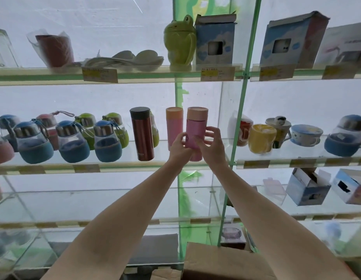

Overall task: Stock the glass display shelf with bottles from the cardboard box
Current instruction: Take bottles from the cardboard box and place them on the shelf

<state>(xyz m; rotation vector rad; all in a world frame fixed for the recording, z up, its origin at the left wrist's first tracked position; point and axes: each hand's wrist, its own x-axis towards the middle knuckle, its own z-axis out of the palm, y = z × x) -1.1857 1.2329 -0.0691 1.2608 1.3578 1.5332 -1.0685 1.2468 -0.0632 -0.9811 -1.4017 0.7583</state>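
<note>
The pink bottle [194, 134] is up at the middle glass shelf [123, 165], near that shelf's right end, w/ its bottom hidden behind the hands, so I can't tell if it sits on the glass yet or hangs just over it. The left hand [178, 145] holds its left side w/ curled fingers, and the right hand [211, 144] wraps the right side, fingers curled round it too. Another pink bottle [174, 126] stands just beside it on the left, very close, maybe touching. A dark red bottle [142, 134] stands a bit more left, nearer the front edge. What could go wrong: if the held bottle gets pushed left, it may bump its pink twin and tip it into the red one, and tall thin bottles fall easy. If the hands let go before the bottom is flat on the glass, it may wobble, roll off the front edge and drop. A hard set-down could knock the glass. The green post [239, 118] is near on the right, so a knuckle could hit it. The cardboard box [226, 263] waits low down, under the right arm.
</note>
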